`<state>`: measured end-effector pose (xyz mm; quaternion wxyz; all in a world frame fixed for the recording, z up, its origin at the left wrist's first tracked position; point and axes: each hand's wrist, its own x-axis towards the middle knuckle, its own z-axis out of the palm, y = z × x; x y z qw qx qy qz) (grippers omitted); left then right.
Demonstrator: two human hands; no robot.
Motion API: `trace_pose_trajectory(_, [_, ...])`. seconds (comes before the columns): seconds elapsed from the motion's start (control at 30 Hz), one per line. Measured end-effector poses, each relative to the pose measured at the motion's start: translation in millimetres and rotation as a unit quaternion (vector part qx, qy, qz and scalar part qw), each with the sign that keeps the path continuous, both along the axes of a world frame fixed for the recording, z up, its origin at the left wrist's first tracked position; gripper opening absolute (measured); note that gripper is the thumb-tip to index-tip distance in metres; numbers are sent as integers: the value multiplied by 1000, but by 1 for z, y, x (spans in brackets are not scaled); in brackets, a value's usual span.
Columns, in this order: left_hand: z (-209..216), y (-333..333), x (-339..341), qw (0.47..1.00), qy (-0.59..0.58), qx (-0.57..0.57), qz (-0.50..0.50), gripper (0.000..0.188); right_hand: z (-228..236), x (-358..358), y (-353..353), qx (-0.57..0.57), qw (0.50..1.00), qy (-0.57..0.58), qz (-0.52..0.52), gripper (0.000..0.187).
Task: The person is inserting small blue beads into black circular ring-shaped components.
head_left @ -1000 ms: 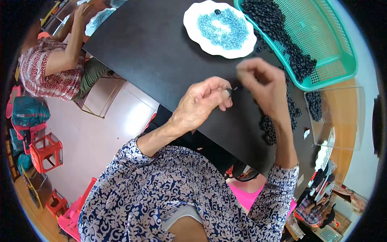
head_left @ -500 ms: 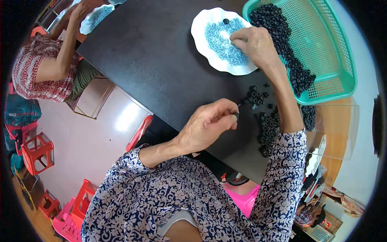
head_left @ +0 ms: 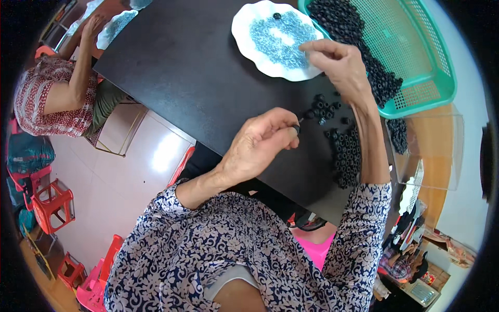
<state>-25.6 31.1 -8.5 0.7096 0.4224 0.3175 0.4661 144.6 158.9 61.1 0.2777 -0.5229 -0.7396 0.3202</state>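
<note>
My left hand (head_left: 254, 145) is closed in a pinch on a small black ring-shaped part (head_left: 297, 128), held above the dark table. A thin tip sticks out of it toward loose black parts. My right hand (head_left: 347, 70) is over the right side of a white wavy-rimmed plate (head_left: 243, 49), thumb and forefinger pinched together. What lies between those fingertips is too small to make out. Many tiny clear-blue pieces (head_left: 267, 39) cover the plate, and one black part (head_left: 277, 16) lies among them.
A green mesh basket (head_left: 444, 78) at the far right holds a heap of black parts (head_left: 382, 83). Loose black parts (head_left: 325, 110) and a packed group (head_left: 347, 156) lie on the table (head_left: 176, 67). A clear plastic box (head_left: 442, 151) stands right. Another person (head_left: 57, 99) works at left.
My right hand has drawn back from the plate's middle toward its right rim, fingers still pinched. My left hand keeps its hold on the black part. The whole view has shifted slightly.
</note>
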Motion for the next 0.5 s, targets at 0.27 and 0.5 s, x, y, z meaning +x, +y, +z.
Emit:
trace_pose_trajectory(0.27, [-11,6,7,998,-63,-12,5,23,-26,25,-93,-157,938,301,-65,14])
trace_pose_trajectory(0.5, [-8,3,13,998,-58,-17,-7,22,-40,27,-124,-105,932,340,-66,19])
